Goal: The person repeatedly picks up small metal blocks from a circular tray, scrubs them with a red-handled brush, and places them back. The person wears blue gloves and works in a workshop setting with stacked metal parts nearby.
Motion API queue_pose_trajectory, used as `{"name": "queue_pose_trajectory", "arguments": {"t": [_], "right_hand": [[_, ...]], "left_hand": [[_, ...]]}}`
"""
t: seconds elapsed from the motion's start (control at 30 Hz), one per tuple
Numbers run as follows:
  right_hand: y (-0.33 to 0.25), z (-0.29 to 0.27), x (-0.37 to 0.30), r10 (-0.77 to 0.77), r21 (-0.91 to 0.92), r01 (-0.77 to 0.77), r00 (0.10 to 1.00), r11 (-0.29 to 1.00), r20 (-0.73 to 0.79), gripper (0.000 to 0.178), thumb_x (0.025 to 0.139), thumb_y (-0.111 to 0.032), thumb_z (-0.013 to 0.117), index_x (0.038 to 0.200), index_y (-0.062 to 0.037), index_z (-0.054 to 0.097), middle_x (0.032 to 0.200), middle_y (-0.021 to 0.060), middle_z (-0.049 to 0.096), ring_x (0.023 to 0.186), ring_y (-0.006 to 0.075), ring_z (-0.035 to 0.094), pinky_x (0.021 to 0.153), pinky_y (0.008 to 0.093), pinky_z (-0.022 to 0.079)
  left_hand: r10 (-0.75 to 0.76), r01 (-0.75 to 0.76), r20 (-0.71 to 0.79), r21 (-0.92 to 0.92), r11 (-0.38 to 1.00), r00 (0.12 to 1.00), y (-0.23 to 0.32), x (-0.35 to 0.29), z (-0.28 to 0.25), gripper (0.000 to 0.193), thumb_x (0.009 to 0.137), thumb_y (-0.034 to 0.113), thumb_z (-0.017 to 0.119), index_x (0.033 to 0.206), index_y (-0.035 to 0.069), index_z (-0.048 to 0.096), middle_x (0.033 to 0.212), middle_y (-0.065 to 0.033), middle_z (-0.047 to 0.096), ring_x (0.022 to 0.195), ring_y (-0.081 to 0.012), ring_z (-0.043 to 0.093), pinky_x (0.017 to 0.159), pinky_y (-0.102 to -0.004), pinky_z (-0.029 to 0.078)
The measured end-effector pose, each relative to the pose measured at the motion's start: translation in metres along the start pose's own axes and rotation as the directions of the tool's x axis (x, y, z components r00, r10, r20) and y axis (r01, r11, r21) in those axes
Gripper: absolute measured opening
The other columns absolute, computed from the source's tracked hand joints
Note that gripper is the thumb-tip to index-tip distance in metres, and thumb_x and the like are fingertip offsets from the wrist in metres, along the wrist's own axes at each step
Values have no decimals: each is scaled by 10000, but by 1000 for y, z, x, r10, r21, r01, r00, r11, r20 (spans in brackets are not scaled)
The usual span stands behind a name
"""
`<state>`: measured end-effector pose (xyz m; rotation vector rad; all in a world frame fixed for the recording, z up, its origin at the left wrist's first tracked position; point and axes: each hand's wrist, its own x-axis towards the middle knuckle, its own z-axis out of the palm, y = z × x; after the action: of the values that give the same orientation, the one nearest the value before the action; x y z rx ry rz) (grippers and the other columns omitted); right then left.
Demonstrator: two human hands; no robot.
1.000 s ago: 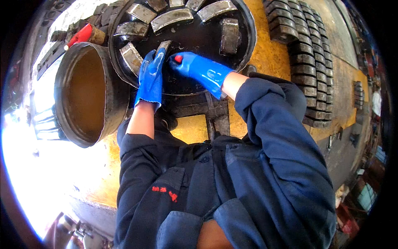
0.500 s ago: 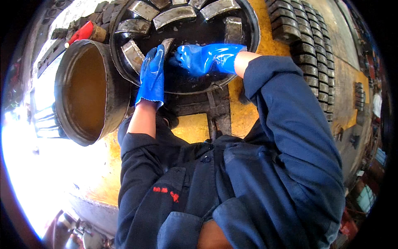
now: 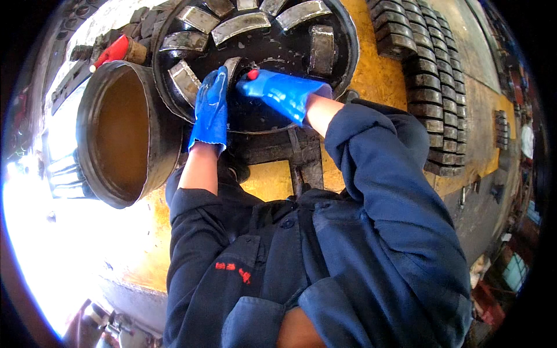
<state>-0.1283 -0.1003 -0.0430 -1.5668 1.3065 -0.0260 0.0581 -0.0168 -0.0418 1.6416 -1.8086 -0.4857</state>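
two gloved hands working one metal segment in the round tray

both hands are reaching into the black round tray (image 3: 342,35), where curved metal segments (image 3: 241,26) are lying in a fan around the rim. the left hand (image 3: 210,107), in a blue glove, is resting flat with its fingers curled over an upright segment (image 3: 231,66) near the tray's middle. the right hand (image 3: 275,90), also gloved in blue, is clenching around a small red-tipped tool (image 3: 253,73) and is touching that tip against the same segment. compared with a second ago, the right forearm is swinging in from the side and lying lower across the tray, while the left hand is staying put, so the work seems to be settling on this one piece. an open steel drum (image 3: 119,136) is standing just left of the tray on the yellow bench (image 3: 383,75), and stacked dark blocks (image 3: 432,87) are lining the right side.
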Motion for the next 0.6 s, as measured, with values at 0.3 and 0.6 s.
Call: {"name": "queue_pose_trajectory", "arguments": {"t": [0.3, 0.6], "right_hand": [[29, 21, -5, 224, 918, -47, 964, -393, 145, 313, 1056, -301, 577, 1218, -79, 726, 1184, 167, 762, 1051, 363, 739, 880, 544, 635], [35, 49, -30, -45, 525, 214, 948, 824, -316, 310, 991, -215, 746, 1204, 6, 703, 1135, 162, 777, 1043, 291, 726, 933, 395, 563]], "left_hand": [[-100, 93, -30, -162, 982, 995, 17, 5, 3, 398, 1117, 187, 478, 1471, 67, 612, 1458, -262, 605, 1390, -421, 548, 1194, -476, 417], [134, -131, -52, 69, 989, 990, 9, -3, -11, 401, 1107, 239, 523, 1462, 83, 626, 1470, -276, 593, 1366, -433, 567, 1180, -468, 433]]}}
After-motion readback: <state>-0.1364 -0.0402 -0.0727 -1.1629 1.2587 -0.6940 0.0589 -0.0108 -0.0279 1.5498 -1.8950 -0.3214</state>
